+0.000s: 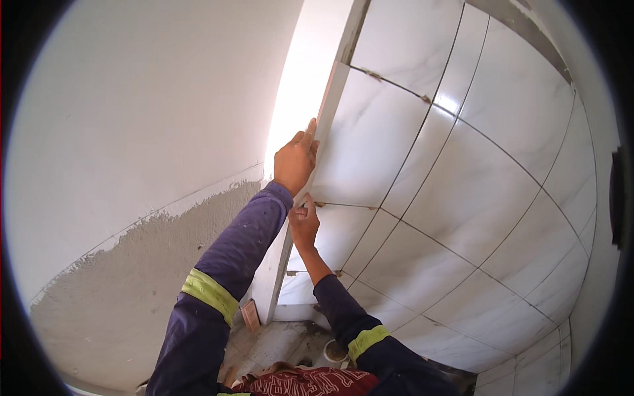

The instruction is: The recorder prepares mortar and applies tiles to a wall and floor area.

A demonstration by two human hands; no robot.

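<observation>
Dark sleeves end in left hand and right hand, both half-curled, grips unclear, against a pale strip rising beyond.

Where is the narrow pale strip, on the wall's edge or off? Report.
On: the strip lies along the edge of the tiled wall, left hand on it, right hand just below. Whether fixed, I cannot tell.

I'm seeing a white wall above grey plaster on the left. A reddish block and a round container are sitting down by the floor; a dark object is showing far right.
</observation>
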